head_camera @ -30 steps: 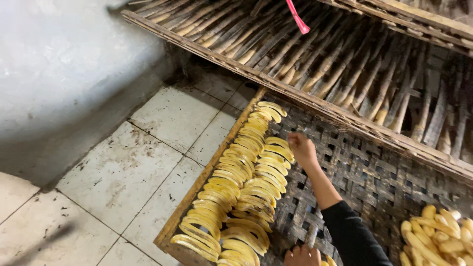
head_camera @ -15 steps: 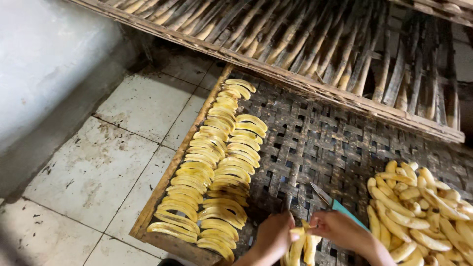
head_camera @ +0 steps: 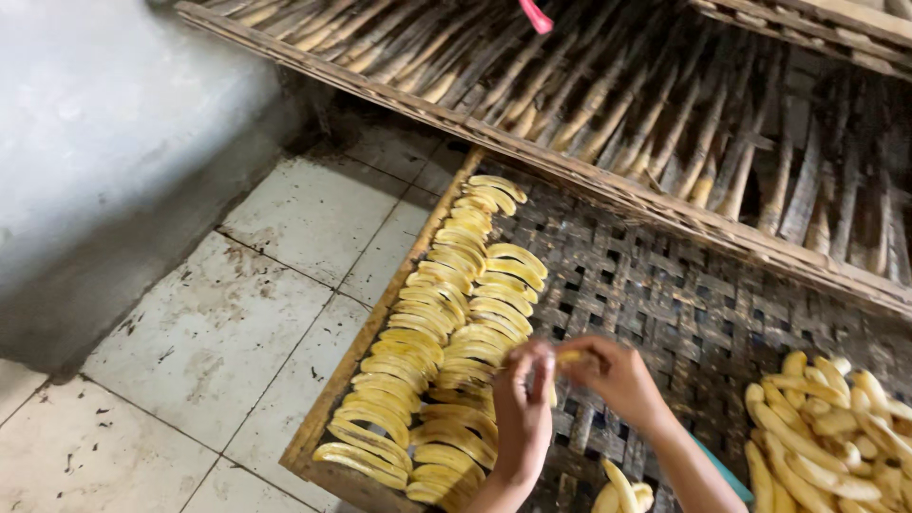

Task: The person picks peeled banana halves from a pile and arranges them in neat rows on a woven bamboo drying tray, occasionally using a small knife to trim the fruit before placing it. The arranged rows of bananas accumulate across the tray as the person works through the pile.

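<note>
Both hands raised together over a woven bamboo tray (head_camera: pixel 722 313), dark and open-meshed, with a rough wooden rim. Left hand (head_camera: pixel 522 413) and right hand (head_camera: pixel 617 375) pinched on 1 small yellow banana piece (head_camera: pixel 570 357), fingertips nearly meeting around it. Below and to the left, 2 neat rows of curved banana slices (head_camera: pixel 446 332), thin, glossy, overlapping like scales. At the right edge, a loose heap of peeled bananas (head_camera: pixel 836 427), smooth and pale. Beside the tray, stained grey floor tiles (head_camera: pixel 209 332). Above, a slatted drying rack (head_camera: pixel 608 95) holding brown, shrivelled strips.
</note>
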